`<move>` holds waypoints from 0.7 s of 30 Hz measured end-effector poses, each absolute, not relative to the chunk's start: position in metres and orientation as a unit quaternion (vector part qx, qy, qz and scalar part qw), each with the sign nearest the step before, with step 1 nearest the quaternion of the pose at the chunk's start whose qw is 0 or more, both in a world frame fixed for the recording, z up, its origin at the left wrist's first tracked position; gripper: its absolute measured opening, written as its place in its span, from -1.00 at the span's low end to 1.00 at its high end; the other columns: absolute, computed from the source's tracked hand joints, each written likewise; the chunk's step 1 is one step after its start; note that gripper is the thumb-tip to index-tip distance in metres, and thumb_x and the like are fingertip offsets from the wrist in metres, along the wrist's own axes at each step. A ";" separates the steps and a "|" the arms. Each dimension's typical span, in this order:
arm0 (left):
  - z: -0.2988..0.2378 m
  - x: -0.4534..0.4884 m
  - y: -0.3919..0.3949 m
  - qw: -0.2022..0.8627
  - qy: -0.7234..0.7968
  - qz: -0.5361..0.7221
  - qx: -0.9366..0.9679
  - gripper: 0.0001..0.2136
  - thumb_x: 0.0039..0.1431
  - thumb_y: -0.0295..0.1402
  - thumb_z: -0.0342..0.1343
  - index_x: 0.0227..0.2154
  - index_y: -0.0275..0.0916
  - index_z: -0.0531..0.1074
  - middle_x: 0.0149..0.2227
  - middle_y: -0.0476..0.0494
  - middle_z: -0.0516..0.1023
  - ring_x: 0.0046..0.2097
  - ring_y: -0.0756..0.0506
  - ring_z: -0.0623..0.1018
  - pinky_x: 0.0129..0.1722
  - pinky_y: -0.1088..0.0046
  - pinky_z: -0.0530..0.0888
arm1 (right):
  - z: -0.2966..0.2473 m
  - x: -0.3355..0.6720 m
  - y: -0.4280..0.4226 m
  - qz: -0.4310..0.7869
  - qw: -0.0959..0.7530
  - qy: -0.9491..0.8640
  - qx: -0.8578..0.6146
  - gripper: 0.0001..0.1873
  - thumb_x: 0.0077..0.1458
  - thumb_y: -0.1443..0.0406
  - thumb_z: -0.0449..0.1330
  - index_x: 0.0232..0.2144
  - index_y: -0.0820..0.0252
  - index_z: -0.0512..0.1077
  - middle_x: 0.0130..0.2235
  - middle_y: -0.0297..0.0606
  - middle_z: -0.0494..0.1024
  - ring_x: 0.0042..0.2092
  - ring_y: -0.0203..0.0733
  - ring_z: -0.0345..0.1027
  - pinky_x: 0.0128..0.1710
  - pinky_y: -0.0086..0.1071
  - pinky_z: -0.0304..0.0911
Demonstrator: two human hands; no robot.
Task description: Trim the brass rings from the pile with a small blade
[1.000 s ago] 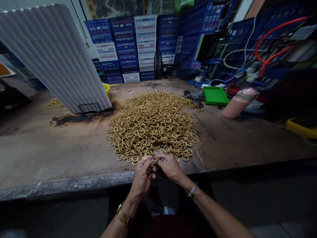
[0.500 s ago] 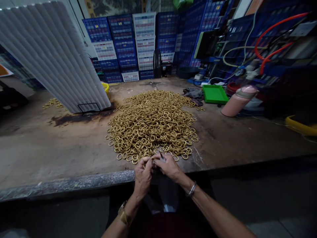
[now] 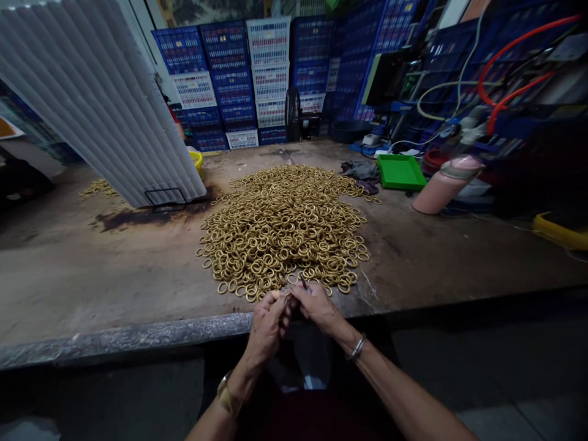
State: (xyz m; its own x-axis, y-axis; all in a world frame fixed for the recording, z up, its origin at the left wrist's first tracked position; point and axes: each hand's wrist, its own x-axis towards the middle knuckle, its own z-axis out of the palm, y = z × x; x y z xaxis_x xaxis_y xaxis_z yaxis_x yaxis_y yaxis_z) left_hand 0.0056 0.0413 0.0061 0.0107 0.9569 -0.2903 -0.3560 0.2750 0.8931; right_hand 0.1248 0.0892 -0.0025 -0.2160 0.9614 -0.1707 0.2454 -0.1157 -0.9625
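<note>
A wide heap of brass-coloured rings (image 3: pixel 285 226) lies on the worktable in front of me. My left hand (image 3: pixel 267 320) is closed at the near edge of the heap, pinching a ring (image 3: pixel 288 293) that is mostly hidden by the fingers. My right hand (image 3: pixel 319 308) meets it fingertip to fingertip. From the right fist pokes the dark, thin end of a tool (image 3: pixel 303 282), perhaps a blade; its kind is not clear. Both hands are just over the table's front edge.
A tall corrugated white panel (image 3: pixel 105 104) leans in a wire stand at left, beside a yellow tub (image 3: pixel 196 160). Rightward are a green tray (image 3: pixel 401 172), a pink bottle (image 3: pixel 443 187) and red hoses (image 3: pixel 493 110). Stacked crates (image 3: pixel 229 76) line the back.
Both hands stay together, with the fingers shifted a little and the ring now less visible between them. The heap looks the same. The view has tilted slightly.
</note>
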 end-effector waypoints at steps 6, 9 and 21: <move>0.007 0.007 0.042 0.632 0.486 0.528 0.292 -0.72 -0.06 -0.14 0.11 -0.48 -0.26 0.27 -0.59 0.08 0.30 -0.66 0.15 0.23 -0.70 0.68 0.03 | -0.002 0.131 0.086 0.361 0.319 -0.706 -0.519 -0.78 -0.02 0.29 0.00 -0.61 0.23 0.34 -0.61 -0.37 0.35 -0.54 -0.37 0.14 -0.51 -0.52 0.04; 0.007 0.007 0.043 0.613 0.500 0.528 0.310 -0.71 -0.06 -0.12 0.11 -0.51 -0.26 0.27 -0.60 0.08 0.29 -0.66 0.15 0.22 -0.70 0.67 0.05 | -0.002 0.131 0.081 0.309 0.275 -0.767 -0.490 -0.81 -0.01 0.33 0.00 -0.56 0.21 0.36 -0.59 -0.35 0.37 -0.54 -0.37 0.13 -0.52 -0.51 -0.01; 0.001 0.002 0.042 0.583 0.500 0.531 0.359 -0.76 -0.03 -0.17 0.12 -0.52 -0.27 0.31 -0.61 0.05 0.31 -0.62 0.12 0.25 -0.63 0.64 0.15 | 0.002 0.130 0.077 0.264 0.153 -0.807 -0.506 -0.82 -0.06 0.40 -0.02 -0.50 0.19 0.38 -0.55 -0.33 0.42 -0.52 -0.34 0.20 -0.54 -0.49 -0.08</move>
State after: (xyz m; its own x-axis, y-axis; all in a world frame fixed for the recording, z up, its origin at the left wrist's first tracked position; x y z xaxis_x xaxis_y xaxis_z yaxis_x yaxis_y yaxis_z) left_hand 0.0023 0.0424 0.0010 -0.0630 0.9777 -0.2003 -0.2596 0.1778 0.9492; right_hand 0.1295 0.0771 0.0015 -0.4404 0.8976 -0.0212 0.7363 0.3475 -0.5806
